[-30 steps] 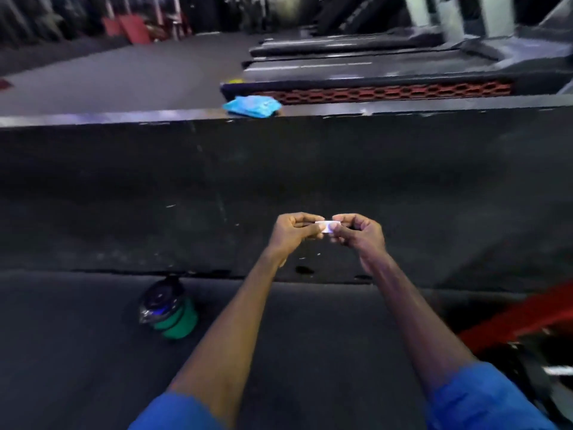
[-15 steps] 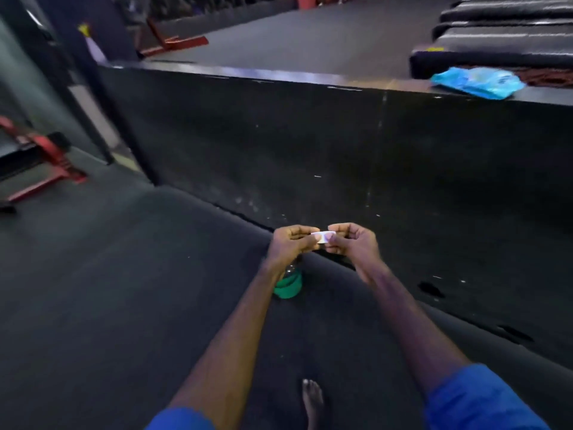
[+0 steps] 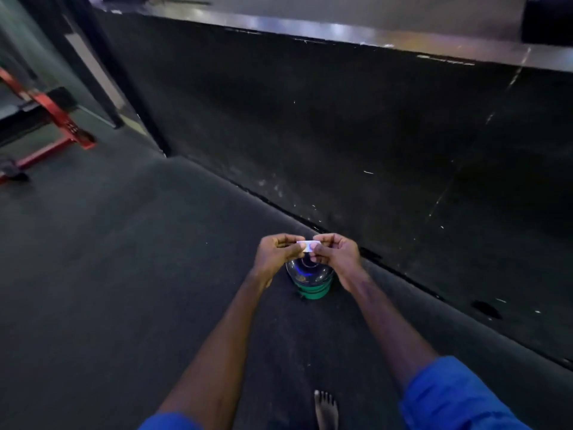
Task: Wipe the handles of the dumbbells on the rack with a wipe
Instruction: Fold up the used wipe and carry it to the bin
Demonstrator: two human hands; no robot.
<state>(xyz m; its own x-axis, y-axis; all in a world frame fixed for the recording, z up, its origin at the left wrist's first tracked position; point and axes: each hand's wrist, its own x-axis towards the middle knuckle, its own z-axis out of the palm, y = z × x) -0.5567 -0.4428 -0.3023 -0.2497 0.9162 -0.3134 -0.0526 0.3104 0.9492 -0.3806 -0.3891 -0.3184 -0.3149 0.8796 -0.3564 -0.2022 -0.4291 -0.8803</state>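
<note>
A small white folded wipe point(image 3: 307, 245) is stretched between both hands in front of me. My left hand point(image 3: 279, 251) pinches its left end with curled fingers. My right hand point(image 3: 336, 254) pinches its right end the same way. Both hands hover above a green container with a clear domed lid point(image 3: 310, 280) that stands on the dark floor. No dumbbells and no rack handles show in this view.
A tall black wall point(image 3: 341, 119) with a shiny top edge runs diagonally on the right. A red metal frame point(image 3: 52, 119) stands at the far left. A dark post point(image 3: 102, 66) rises near it. My bare foot point(image 3: 325, 409) is at the bottom.
The view has swung left and down. The blue packet on the ledge has left the view. The green container now sits right under my hands, which keep pinching the wipe.
</note>
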